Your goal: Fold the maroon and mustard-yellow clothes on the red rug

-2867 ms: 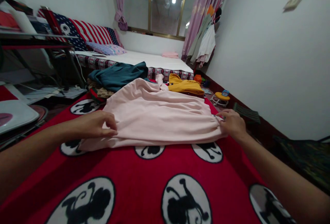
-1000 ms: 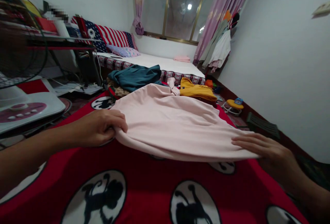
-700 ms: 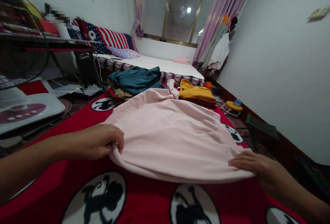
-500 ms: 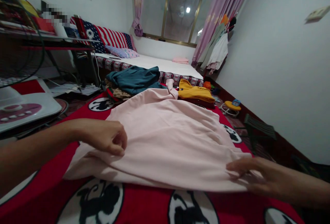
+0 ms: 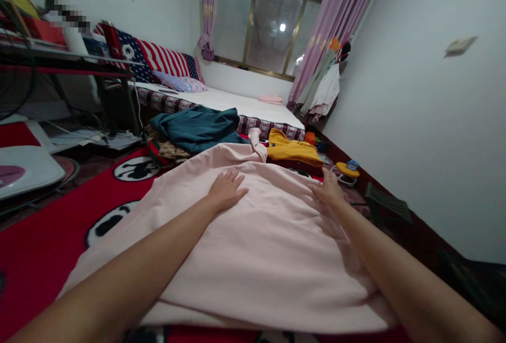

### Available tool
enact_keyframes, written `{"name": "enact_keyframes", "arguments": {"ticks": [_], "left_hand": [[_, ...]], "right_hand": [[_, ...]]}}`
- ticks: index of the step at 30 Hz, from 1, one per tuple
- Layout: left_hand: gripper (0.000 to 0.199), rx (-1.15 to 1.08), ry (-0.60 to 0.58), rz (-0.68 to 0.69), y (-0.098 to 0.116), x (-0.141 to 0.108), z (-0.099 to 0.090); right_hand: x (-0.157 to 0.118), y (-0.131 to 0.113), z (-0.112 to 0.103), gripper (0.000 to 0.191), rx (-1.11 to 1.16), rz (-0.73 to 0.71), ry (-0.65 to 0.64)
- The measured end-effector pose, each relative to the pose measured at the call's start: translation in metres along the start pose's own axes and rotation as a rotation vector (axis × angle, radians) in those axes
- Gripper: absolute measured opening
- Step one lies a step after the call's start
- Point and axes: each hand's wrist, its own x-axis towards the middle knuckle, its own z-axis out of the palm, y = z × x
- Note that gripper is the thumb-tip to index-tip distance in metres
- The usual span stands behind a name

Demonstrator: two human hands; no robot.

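A pale pink garment point(image 5: 253, 248) lies spread with some wrinkles over a red blanket point(image 5: 95, 201) patterned with black and white circles. My left hand point(image 5: 227, 191) rests palm down on the garment's upper middle, its fingers spread. At the garment's upper right edge is my right hand point(image 5: 329, 187), fingers apart and touching the cloth. Just beyond the pink cloth lie a yellow garment point(image 5: 294, 150) and, to the left, a dark teal garment point(image 5: 197, 127).
A bed point(image 5: 245, 106) with a white top stands under the window. At the left is a desk point(image 5: 59, 66) with cables. A yellow stool point(image 5: 347, 170) and a dark folding stool point(image 5: 387, 203) stand at the right, near the wall.
Both hands have moved forward over the pink garment, from its near part to its far part. My left hand has uncurled and lies flat; my right hand has left the near right edge.
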Motion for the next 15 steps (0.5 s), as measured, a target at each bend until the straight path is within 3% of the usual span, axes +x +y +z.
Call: {"name": "enact_keyframes", "arguments": {"ticks": [2,5,8,10,12,15], "left_hand": [[0.061,0.003,0.018,-0.004,-0.002,-0.002,0.005],[0.061,-0.011,0.015,-0.004,-0.002,-0.004,0.002],[0.061,-0.018,0.010,-0.012,0.000,-0.005,-0.001],[0.061,-0.020,0.011,-0.017,0.001,-0.005,-0.001],[0.060,-0.027,0.020,-0.015,0.000,-0.005,-0.001],[0.057,-0.035,0.034,-0.002,-0.001,-0.005,-0.001]], "right_hand": [[0.008,0.001,0.012,0.080,-0.009,-0.018,-0.036],[0.019,0.002,0.022,0.045,-0.070,-0.093,-0.138],[0.031,-0.002,0.021,0.025,-0.017,0.022,-0.027],[0.036,-0.013,0.019,0.027,0.064,0.158,0.137],[0.033,-0.030,0.023,0.041,0.161,0.196,0.260],[0.013,-0.061,0.038,0.056,0.280,0.085,0.245]]}}
